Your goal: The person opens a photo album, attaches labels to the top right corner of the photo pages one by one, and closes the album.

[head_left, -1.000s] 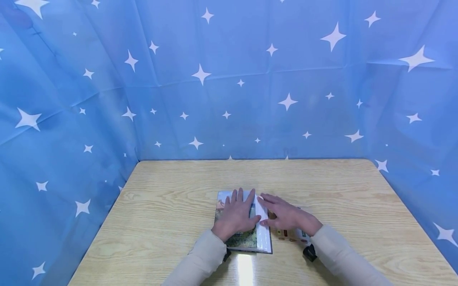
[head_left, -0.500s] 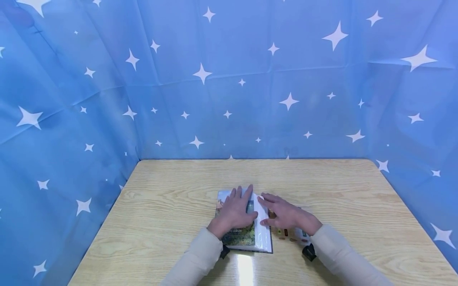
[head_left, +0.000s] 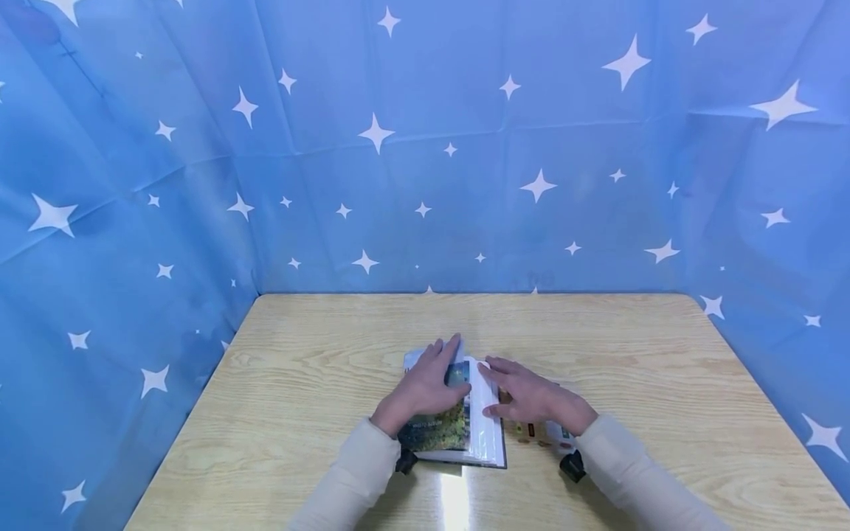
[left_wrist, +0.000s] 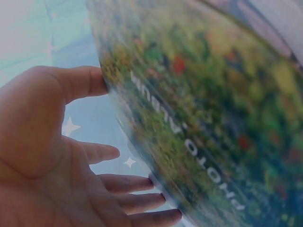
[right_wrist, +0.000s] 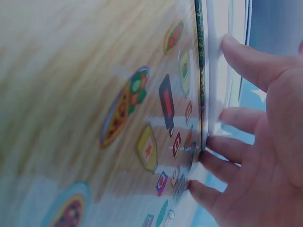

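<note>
A photo album lies on the table, its picture cover (head_left: 438,431) printed with yellow and green foliage. The cover bends up in the left wrist view, where the words "PHOTO ALBUM" show. My left hand (head_left: 425,387) lies across the cover in the head view, fingers extended and thumb near its right edge. Along the album's right side, white pages (head_left: 487,431) are exposed. At that side my right hand (head_left: 527,398) rests with fingers stretched out, its fingertips at the album's edge. Partly under it is a clear sheet of food stickers (right_wrist: 147,146).
The light wood table (head_left: 319,383) extends around the album, with a bright reflection at the front. A blue curtain (head_left: 465,221) with white stars hangs behind it and along both sides. Dark wrist cameras sit under both forearms.
My left hand has moved leftward and slightly away, and the cover's right edge has shifted left with it, showing more of the white pages. My right hand has stayed in place.
</note>
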Tool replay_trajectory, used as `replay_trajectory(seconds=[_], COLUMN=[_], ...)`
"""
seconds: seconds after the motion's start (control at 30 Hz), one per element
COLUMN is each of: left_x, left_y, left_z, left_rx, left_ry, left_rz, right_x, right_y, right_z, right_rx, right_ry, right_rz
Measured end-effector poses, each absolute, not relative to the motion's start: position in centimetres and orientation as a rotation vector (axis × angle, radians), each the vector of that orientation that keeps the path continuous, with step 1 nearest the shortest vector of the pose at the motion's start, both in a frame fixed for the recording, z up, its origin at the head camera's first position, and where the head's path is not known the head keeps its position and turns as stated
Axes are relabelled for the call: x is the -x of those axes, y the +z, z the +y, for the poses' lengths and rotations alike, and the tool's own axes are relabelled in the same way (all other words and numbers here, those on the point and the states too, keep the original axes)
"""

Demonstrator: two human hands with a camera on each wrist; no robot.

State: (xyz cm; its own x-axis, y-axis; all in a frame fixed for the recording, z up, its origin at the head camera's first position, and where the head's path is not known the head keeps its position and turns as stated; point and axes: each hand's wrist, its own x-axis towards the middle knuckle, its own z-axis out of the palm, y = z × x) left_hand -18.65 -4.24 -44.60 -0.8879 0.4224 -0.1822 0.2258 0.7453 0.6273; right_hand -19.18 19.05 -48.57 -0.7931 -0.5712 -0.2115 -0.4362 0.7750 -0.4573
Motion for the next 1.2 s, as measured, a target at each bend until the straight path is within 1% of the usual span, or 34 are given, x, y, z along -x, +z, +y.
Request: replay_trajectory(seconds=[0.4,0.67,1.2], left_x=[19.1,19.4,19.4], left_y=[-43.7,-43.2,-42.3], left_z=[-6.8,-8.6,-12.9], left_rx=[-0.581,-0.532,-0.542], left_ry=[1.176,1.270,1.425], left_rz=[2.525,2.496,2.457], right_x=[19.3,19.4,19.5], right_y=[-48.1,-48.0,-48.1], right_z=[18.7,18.6,18.7], right_rx=[0.747,0.709,0.724], right_ry=[-0.534,-0.542,-0.565], right_rz=[2.627,2.599,2.585])
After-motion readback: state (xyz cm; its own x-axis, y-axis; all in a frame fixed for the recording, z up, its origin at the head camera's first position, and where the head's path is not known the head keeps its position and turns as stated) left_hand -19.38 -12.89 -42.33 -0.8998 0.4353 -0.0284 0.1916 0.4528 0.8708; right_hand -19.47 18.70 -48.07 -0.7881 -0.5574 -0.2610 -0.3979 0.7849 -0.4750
